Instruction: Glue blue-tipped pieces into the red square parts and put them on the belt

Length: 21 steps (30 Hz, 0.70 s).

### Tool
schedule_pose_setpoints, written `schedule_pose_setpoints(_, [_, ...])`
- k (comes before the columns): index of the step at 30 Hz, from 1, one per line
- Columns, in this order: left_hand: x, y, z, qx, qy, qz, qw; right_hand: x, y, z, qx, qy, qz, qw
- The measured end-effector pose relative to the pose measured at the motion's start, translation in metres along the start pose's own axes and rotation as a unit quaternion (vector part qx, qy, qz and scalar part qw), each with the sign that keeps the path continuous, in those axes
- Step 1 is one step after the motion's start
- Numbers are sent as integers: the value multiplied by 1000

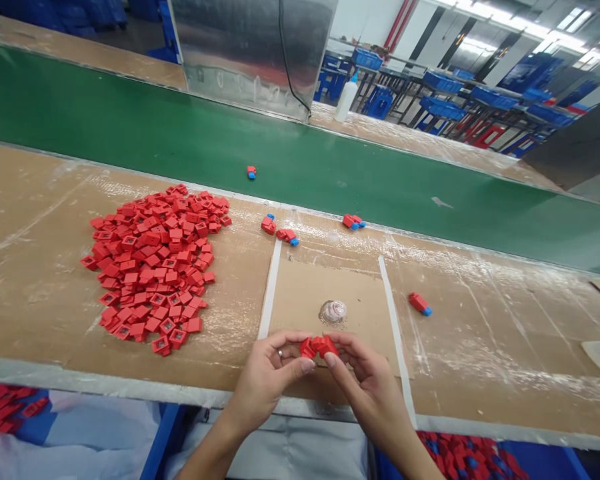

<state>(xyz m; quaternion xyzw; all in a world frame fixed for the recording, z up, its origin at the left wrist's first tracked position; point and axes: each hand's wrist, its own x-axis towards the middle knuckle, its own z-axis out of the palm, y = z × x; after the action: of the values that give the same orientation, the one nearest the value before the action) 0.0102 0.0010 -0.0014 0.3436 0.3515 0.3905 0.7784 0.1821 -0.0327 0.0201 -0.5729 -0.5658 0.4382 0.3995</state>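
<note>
several red pieces capped in blue (419, 303) lie loose on the cardboard-topped bench (485, 353), while a large heap of red square plastic pieces (155, 267) shows no blue. both hands are together, the left hand (265, 383) and right hand (370, 393) pinching a red plastic piece (320, 347) between them, just in front of the cardboard square (300, 293)
</note>
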Motion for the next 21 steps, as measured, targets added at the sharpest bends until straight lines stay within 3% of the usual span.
schedule_pose_setpoints(7, [1, -3, -2, 20, 12, 11, 1000, 1, 1, 0, -39, -7, -18, 999])
schedule_pose_setpoints(14, [2, 0, 0, 78, 28, 60, 995, -1, -2, 4, -116, -7, -98, 988])
schedule_pose_setpoints(21, [0, 0, 0, 87, 11, 46, 995, -4, 4, 6, -113, -44, -94, 988])
